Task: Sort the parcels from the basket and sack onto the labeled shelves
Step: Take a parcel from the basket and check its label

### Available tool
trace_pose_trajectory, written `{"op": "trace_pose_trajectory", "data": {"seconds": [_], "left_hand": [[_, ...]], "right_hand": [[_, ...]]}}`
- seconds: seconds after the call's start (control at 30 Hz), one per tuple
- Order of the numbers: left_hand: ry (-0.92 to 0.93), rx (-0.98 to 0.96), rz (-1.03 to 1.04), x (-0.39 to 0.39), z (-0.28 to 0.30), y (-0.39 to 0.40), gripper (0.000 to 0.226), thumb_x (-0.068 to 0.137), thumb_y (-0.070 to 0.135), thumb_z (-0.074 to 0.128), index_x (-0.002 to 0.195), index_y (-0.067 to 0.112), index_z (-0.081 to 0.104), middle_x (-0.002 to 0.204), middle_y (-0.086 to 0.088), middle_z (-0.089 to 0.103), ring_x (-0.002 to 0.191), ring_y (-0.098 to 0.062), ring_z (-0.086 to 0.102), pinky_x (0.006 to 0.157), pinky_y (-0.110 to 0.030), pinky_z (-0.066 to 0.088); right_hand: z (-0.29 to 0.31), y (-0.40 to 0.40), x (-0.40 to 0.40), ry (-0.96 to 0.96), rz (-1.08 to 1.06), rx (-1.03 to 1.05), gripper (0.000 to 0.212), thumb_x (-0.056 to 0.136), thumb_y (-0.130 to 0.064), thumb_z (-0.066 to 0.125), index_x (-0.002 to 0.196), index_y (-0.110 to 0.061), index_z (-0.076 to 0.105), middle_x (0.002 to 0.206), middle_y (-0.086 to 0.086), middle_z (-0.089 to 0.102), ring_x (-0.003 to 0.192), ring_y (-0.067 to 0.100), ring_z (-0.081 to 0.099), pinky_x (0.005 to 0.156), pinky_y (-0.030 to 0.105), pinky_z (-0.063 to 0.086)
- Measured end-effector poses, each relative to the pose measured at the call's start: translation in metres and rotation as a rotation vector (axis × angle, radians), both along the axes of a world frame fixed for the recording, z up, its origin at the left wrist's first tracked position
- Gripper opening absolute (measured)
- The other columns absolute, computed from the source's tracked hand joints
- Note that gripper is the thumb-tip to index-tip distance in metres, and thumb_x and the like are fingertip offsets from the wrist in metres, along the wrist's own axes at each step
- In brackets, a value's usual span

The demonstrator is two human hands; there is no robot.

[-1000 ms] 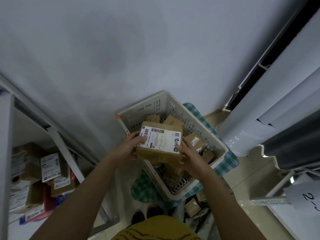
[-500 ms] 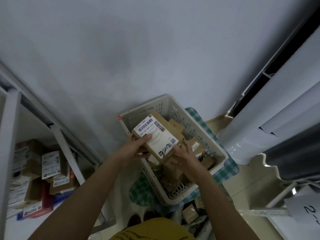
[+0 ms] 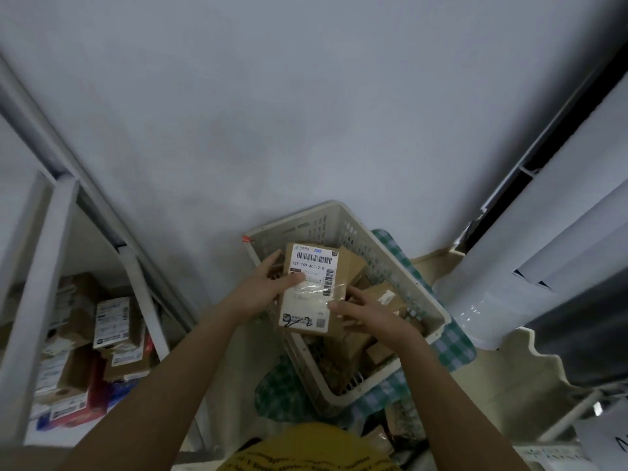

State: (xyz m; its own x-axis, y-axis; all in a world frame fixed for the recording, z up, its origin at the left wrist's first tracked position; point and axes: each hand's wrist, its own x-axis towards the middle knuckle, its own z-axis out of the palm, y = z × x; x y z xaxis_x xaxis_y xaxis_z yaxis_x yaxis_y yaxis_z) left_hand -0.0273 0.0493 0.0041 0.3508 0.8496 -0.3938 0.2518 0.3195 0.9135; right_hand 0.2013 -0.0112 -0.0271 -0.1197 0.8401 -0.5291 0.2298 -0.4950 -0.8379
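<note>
A cardboard parcel [image 3: 314,288], its white shipping label reading 159-T59-A03-210 turned up to the camera, is held over a cream plastic basket [image 3: 438,309] set against a pale wall [image 3: 306,96]. The left hand [image 3: 263,288] grips the parcel's left edge, thumb pressed on the label; the right hand [image 3: 368,316] has its fingers [image 3: 339,305] on the lower right corner, the thumb on the label's edge, so both hands are closed on the box. More brown boxes [image 3: 384,297] lie crowded in the basket beneath and to the right of the held parcel, filling most of its floor. The basket sits on a green checked cloth [image 3: 452,348] that spreads past its near and right sides. To the left, a white metal shelf frame [image 3: 44,273] stands close by, its lower shelf packed with labelled boxes [image 3: 114,322]. To the right, a white rounded column-like unit [image 3: 509,266] rises beside the basket, leaving a narrow strip of cream floor [image 3: 509,385] between them. A yellow patterned garment [image 3: 306,448] shows at the bottom edge.
</note>
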Motion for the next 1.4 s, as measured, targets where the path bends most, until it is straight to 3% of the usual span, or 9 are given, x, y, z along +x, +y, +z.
{"op": "trace_pose_trajectory", "data": {"seconds": [0.17,0.3,0.43,0.67,0.9,1.0,1.23,1.33,1.4], "left_hand": [[0.022,0.102,0.103,0.004,0.013,-0.019,0.043,0.097,0.034,0.052,0.138,0.021,0.045,0.128,0.0,0.058,0.103,-0.013,0.062,0.086,-0.029,0.051],[0.099,0.188,0.128,0.0,0.021,-0.036,0.035,0.101,0.03,0.044,0.135,0.021,0.049,0.127,0.002,0.052,0.11,-0.011,0.048,0.099,-0.03,0.04],[0.128,0.221,0.127,-0.012,0.018,-0.063,0.035,0.101,0.024,0.046,0.135,0.021,0.049,0.134,0.002,0.05,0.119,-0.014,0.046,0.099,-0.029,0.038],[0.131,0.189,0.051,-0.047,0.009,-0.144,0.028,0.101,0.018,0.046,0.128,0.019,0.054,0.121,0.004,0.053,0.107,-0.01,0.048,0.086,-0.024,0.037],[0.074,0.114,-0.079,-0.025,-0.009,-0.222,0.019,0.1,0.016,0.047,0.11,0.028,0.058,0.114,0.006,0.057,0.114,-0.016,0.054,0.104,-0.038,0.043],[0.04,0.143,-0.173,0.002,-0.009,-0.255,0.021,0.101,0.017,0.044,0.11,0.026,0.061,0.113,0.006,0.061,0.112,-0.015,0.057,0.097,-0.032,0.046],[0.044,0.171,-0.389,0.061,-0.01,-0.323,0.022,0.102,0.021,0.041,0.108,0.031,0.061,0.12,0.006,0.06,0.112,-0.013,0.056,0.102,-0.038,0.045],[0.041,0.193,-0.494,0.091,-0.009,-0.356,0.025,0.102,0.022,0.041,0.098,0.038,0.06,0.119,0.007,0.061,0.11,-0.011,0.057,0.1,-0.037,0.046],[0.022,0.183,-0.549,0.116,-0.007,-0.385,0.023,0.102,0.021,0.041,0.101,0.036,0.058,0.122,0.006,0.058,0.114,-0.013,0.054,0.098,-0.033,0.045]], "right_hand": [[-0.007,-0.016,-0.015,0.107,-0.13,-0.012,0.062,0.081,-0.048,0.073,0.134,-0.023,0.053,0.119,-0.002,0.069,0.106,0.018,0.068,0.098,0.041,0.052],[-0.004,-0.047,-0.025,0.197,-0.292,0.011,0.041,0.089,-0.04,0.067,0.125,-0.022,0.057,0.115,0.0,0.071,0.1,0.018,0.071,0.081,0.032,0.058],[-0.001,-0.094,-0.046,0.168,-0.379,0.032,0.052,0.085,-0.048,0.07,0.129,-0.027,0.054,0.113,-0.004,0.071,0.094,0.012,0.071,0.07,0.024,0.057],[-0.008,-0.201,-0.102,0.192,-0.588,0.021,0.067,0.081,-0.054,0.068,0.134,-0.019,0.046,0.114,0.002,0.068,0.097,0.017,0.069,0.073,0.025,0.055],[-0.009,-0.316,-0.114,0.253,-0.86,0.064,0.086,0.065,-0.066,0.077,0.133,-0.021,0.052,0.112,-0.001,0.073,0.095,0.014,0.072,0.083,0.032,0.055],[-0.006,-0.355,-0.112,0.291,-0.997,0.119,0.071,0.072,-0.059,0.073,0.129,-0.02,0.055,0.111,0.001,0.073,0.095,0.016,0.071,0.078,0.03,0.054],[-0.002,-0.434,-0.09,0.344,-1.272,0.201,0.076,0.068,-0.061,0.078,0.127,-0.018,0.058,0.111,0.004,0.073,0.102,0.022,0.07,0.086,0.037,0.055],[0.0,-0.479,-0.07,0.322,-1.37,0.198,0.047,0.085,-0.047,0.067,0.121,-0.017,0.06,0.105,0.002,0.074,0.095,0.018,0.07,0.077,0.028,0.054],[-0.001,-0.514,-0.053,0.308,-1.42,0.2,0.044,0.088,-0.044,0.065,0.121,-0.014,0.061,0.101,0.002,0.074,0.091,0.017,0.069,0.077,0.028,0.054]]}}
